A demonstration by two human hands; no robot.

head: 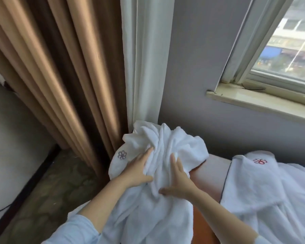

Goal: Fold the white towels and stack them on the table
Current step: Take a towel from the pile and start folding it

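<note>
Trouble: left hand (pixel 139 171) and right hand (pixel 179 182) press flat, ungripping, so overhanging crumpled white terry towel (pixel 165 141) could slide off.

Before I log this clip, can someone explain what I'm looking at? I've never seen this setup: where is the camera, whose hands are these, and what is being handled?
There is no machine here. The single picture comes from a wide-angle camera worn on a person's head, looking forward and down, so the arms in pale blue sleeves are the wearer's own. The left hand and right hand lie with fairly straight fingers on a crumpled white towel with a dark embroidered flower. They press on it rather than pinch it. It is heaped at the end of a padded table. To the right lies a second white towel with a red flower. Behind are curtains and a window.
</note>
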